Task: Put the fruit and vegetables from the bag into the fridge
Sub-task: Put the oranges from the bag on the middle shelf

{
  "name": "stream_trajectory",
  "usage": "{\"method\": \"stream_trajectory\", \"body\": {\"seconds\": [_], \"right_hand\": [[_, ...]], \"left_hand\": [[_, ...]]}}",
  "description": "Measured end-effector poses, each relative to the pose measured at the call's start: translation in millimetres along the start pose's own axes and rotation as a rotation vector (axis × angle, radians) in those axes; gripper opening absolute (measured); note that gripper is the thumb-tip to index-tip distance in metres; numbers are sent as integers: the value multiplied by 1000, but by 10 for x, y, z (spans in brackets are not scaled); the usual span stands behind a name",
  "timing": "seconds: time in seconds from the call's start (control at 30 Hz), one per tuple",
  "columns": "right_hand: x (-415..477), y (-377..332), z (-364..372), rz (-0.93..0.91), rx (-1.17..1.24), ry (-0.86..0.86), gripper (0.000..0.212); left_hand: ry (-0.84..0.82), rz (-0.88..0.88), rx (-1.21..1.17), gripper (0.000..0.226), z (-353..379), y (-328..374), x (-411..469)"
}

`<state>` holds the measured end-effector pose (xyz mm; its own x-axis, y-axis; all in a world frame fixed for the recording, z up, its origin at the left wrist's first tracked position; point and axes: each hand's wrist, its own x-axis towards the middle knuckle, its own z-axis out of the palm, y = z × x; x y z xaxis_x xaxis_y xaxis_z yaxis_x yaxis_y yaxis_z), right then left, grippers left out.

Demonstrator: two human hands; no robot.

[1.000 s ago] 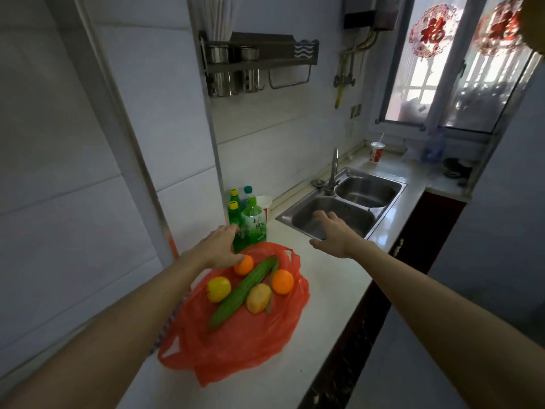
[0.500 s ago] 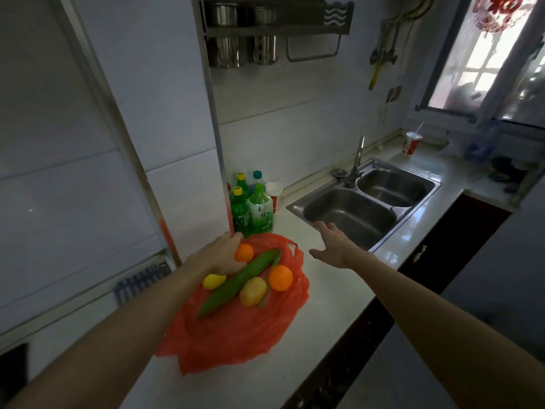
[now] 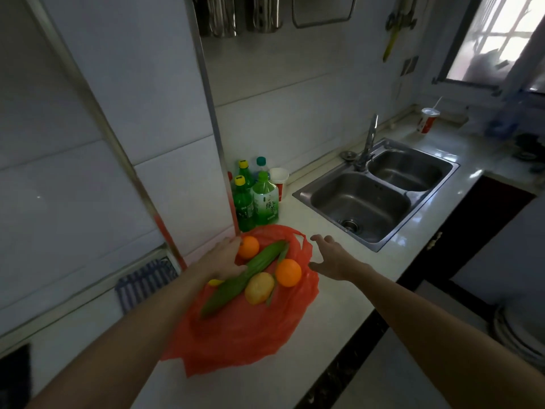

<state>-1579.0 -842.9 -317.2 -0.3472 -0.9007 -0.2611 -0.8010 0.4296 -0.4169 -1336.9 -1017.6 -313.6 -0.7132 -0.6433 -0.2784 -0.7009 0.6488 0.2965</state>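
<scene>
Beside the double sink [image 3: 359, 202], on the pale surface [image 3: 339, 320], the red bag [image 3: 250, 335] lies flattened and spread wide, so its load sits in plain reach and need not be dug out. A long cucumber [image 3: 244, 278] lies diagonally across it, with the far orange [image 3: 248, 247] at its upper end. The near orange [image 3: 288, 273] and a yellowish fruit [image 3: 259, 288] sit just beside it on the right, and a small yellow fruit [image 3: 215, 282] is half hidden under the left wrist. The left hand [image 3: 221, 261] rests at the cucumber's upper end, fingertips touching the far orange; whether it has closed round either I cannot tell. The right hand [image 3: 333, 258] hovers just off the bag's right edge with fingers spread apart, holding nothing (probably ready to steady the plastic or take a second piece). All the produce is on the bag, so the task looks barely begun. Green bottles [image 3: 265, 202] stand just behind the bag.
</scene>
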Motion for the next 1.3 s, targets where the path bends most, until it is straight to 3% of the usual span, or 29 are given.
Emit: {"method": "stream_trajectory", "body": {"seconds": [0.43, 0.7, 1.3], "right_hand": [[428, -40, 514, -59, 9, -87, 82], [602, -59, 708, -116, -32, -104, 77], [851, 71, 891, -109, -21, -138, 86]], "left_hand": [[-10, 82, -84, 58, 195, -150, 476], [-24, 54, -130, 75, 334, -291, 706], [-39, 26, -116, 86, 558, -382, 1148]]}}
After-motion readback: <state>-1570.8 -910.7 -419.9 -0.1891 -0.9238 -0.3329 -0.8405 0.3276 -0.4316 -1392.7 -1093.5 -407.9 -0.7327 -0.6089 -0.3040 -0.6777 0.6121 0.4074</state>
